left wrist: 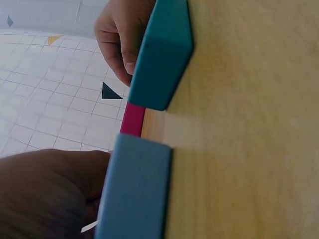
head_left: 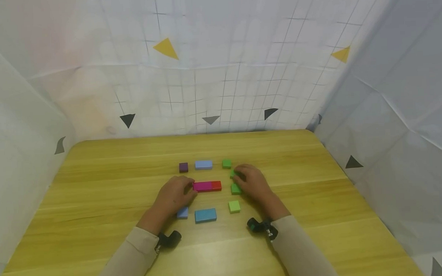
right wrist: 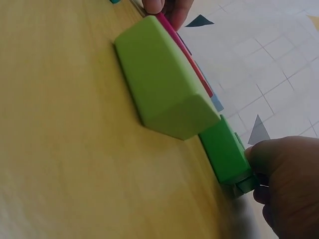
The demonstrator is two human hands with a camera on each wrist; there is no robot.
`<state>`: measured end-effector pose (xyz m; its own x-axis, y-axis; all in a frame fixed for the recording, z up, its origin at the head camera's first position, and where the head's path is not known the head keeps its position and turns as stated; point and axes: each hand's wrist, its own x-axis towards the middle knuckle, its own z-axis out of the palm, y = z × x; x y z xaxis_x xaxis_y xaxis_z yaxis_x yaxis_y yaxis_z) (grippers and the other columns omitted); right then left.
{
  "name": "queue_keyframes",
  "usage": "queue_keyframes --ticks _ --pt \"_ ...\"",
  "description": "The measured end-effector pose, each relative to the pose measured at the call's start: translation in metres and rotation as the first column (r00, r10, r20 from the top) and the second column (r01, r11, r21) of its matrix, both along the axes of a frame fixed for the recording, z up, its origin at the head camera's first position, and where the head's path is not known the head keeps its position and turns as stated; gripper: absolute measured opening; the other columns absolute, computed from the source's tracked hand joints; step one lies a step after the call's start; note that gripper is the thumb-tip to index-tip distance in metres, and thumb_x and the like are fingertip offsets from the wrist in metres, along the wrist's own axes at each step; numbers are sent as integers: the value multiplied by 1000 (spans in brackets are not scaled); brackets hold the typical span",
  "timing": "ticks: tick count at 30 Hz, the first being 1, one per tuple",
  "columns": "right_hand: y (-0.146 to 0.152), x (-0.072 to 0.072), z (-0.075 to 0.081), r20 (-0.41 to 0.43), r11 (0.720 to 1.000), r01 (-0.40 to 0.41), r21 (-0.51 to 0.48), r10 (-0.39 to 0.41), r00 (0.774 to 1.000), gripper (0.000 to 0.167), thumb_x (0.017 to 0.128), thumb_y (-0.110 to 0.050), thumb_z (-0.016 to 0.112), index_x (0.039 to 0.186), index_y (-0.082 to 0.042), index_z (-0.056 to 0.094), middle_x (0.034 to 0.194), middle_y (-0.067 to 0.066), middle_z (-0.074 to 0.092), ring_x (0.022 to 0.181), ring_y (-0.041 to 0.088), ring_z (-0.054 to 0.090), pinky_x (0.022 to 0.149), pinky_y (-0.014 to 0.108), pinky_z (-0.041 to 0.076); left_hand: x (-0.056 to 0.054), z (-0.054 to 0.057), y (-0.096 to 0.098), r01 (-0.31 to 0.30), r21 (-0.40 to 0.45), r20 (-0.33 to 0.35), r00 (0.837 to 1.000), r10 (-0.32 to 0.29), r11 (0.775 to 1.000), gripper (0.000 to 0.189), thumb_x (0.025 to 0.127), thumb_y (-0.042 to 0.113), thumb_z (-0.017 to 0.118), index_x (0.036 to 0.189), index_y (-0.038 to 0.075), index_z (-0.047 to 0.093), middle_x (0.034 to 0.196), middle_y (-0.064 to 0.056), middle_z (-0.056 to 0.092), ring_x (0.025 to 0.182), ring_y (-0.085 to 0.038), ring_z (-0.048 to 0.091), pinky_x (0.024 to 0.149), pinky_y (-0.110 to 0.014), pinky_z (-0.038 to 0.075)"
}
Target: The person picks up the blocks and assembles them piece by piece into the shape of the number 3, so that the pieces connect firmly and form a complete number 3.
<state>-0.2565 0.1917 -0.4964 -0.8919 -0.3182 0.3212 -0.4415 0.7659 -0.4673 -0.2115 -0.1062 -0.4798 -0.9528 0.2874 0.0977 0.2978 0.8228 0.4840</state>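
My left hand (head_left: 174, 194) pinches the left end of a magenta block (head_left: 202, 187) between thumb and fingers. A red block (head_left: 216, 185) lies end to end with it on the right. My right hand (head_left: 252, 181) holds a small green block (head_left: 232, 174) between thumb and forefinger. Just below those fingertips sits another green block (head_left: 235, 189), partly covered by the hand. In the right wrist view, the thumb touches the green block's side (right wrist: 224, 149), and a large lime block (right wrist: 159, 74) stands in front. A pale blue block (left wrist: 134, 189) is close to the left wrist camera.
Around the hands on the wooden table (head_left: 298, 159) lie a dark purple cube (head_left: 183, 167), a periwinkle block (head_left: 203, 165), a green cube (head_left: 226, 163), a lime cube (head_left: 234, 206), a blue block (head_left: 205, 215) and a pale blue block (head_left: 182, 213). Patterned white cloth (head_left: 219, 93) encloses the table.
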Motion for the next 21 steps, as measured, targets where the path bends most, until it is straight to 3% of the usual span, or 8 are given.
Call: queue_keyframes --ticks 16,21 --pt "4 -1 2 47 999 29 -23 -28 999 21 94 -24 70 106 -8 74 112 5 69 109 25 64 96 43 52 2 2 1 -8 -11 18 1000 9 1000 41 91 33 72 124 10 68 121 -5 69 116 -24 59 101 -42 49" --pt "5 -1 3 50 1000 21 -15 -20 999 21 94 -24 70 107 -7 74 111 5 69 108 24 64 96 43 52 2 1 1 -5 -11 -3 1000 5 1000 40 91 33 72 124 10 68 120 -5 69 115 -24 60 100 -42 49"
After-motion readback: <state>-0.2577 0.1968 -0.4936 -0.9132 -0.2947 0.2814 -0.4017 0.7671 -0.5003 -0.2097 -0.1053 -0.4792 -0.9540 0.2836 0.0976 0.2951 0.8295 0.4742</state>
